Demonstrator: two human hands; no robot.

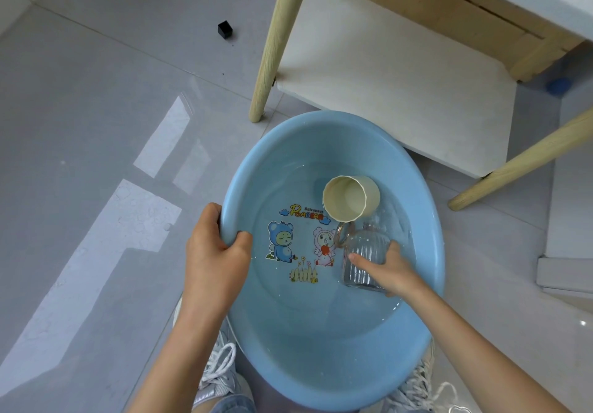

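Note:
A blue plastic basin [321,364] with cartoon bears printed on its bottom sits on the floor and holds shallow water. My left hand [215,258] grips its left rim, thumb inside. A clear ribbed glass jar [364,249] lies on its side in the water at the right. My right hand [388,271] holds the jar from the near side, fingers around its body. A cream cup [349,199] lies tipped on its side just beyond the jar, mouth facing me.
A wooden table with pale legs [272,43] and a white lower shelf [401,75] stands right behind the basin. A small black cube [225,29] lies on the grey tiled floor at the back. My sneakers [218,377] are under the basin's near edge.

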